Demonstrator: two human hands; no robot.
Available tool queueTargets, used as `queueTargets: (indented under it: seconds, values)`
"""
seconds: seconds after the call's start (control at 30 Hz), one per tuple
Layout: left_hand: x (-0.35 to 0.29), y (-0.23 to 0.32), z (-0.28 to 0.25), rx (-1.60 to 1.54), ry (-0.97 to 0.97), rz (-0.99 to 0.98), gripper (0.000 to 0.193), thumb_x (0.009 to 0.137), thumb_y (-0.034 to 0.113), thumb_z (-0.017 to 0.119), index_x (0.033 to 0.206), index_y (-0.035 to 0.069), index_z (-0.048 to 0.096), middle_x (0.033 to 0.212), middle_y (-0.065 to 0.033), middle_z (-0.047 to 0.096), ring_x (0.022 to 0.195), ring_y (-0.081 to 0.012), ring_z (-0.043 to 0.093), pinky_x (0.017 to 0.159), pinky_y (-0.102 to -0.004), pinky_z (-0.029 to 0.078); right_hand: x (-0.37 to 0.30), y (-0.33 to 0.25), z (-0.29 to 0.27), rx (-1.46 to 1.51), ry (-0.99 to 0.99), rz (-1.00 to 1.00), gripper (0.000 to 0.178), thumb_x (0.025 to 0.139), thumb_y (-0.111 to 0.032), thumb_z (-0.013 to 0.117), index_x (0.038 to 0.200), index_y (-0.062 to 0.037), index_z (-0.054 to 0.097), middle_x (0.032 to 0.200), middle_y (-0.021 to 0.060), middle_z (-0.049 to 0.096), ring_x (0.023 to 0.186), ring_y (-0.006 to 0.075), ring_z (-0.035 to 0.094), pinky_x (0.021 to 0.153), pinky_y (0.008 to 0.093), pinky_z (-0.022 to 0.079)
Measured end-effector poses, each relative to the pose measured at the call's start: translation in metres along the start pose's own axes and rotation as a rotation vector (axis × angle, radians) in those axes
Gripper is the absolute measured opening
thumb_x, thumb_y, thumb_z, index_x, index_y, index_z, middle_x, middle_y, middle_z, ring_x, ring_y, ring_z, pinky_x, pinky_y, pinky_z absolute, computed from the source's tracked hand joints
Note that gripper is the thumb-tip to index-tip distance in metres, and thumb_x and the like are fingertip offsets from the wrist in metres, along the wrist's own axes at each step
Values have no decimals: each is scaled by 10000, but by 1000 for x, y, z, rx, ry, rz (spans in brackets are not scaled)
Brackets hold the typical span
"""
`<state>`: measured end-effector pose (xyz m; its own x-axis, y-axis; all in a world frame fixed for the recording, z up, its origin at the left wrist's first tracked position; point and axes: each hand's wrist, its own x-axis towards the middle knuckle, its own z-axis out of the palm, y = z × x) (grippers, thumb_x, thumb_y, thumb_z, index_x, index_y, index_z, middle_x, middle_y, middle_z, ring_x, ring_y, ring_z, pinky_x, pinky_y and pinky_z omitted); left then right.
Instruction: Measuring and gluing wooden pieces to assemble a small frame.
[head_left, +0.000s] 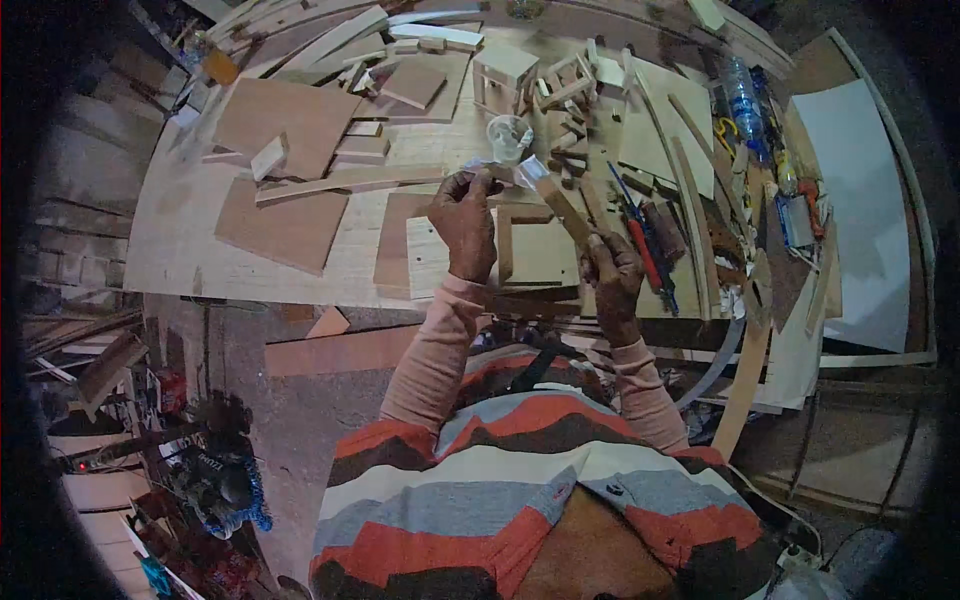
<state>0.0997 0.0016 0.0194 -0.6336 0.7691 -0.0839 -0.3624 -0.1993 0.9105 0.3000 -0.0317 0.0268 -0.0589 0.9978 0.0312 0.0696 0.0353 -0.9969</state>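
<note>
My right hand (pixel 614 275) grips the near end of a flat brown wooden strip (pixel 566 212), which slants up and left from my fingers. Its far end carries something pale and shiny (pixel 533 172). My left hand (pixel 464 222) is raised beside it with thumb and fingers pinched together; whatever lies between the fingertips is too small to make out. Just beyond both hands is a clear plastic cup (pixel 508 138) with whitish stuff in it. Below and between the hands a pale panel with a brown wooden border (pixel 533 250) lies near the bench's front edge.
Brown boards (pixel 285 125), a long batten (pixel 350 184) and offcuts cover the left of the workbench (pixel 165 235). A small wooden stool-like frame (pixel 505 80) stands at the back. Rightward lie a red-handled tool (pixel 648 252), long strips (pixel 694 215) and a plastic bottle (pixel 742 105).
</note>
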Motion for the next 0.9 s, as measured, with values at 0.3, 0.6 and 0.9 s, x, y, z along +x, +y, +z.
queueTargets:
  seconds: [0.3, 0.6, 0.9]
  values:
    - [2, -4, 0, -7, 32, -23, 135, 887, 94, 687, 923, -35, 700, 849, -101, 721, 771, -200, 689, 741, -307, 512, -3, 25, 4, -9, 31, -10, 205, 974, -173, 603, 1016, 5, 697, 697, -8, 587, 609, 74, 518, 551, 251, 404]
    - [4, -5, -8, 53, -45, 22, 109, 888, 75, 687, 886, -33, 692, 841, -90, 717, 762, -179, 683, 734, -298, 513, 3, -13, -8, -243, 69, -56, 229, 920, -141, 614, 993, 53, 709, 709, 43, 638, 641, 112, 583, 599, 292, 465]
    - [4, -1, -8, 94, -75, 47, 119, 868, 90, 719, 850, -23, 686, 789, -71, 704, 709, -120, 623, 682, -276, 496, 14, -22, -31, -444, 29, -217, 291, 902, -204, 658, 997, 66, 709, 805, 148, 711, 673, 225, 637, 664, 344, 513]
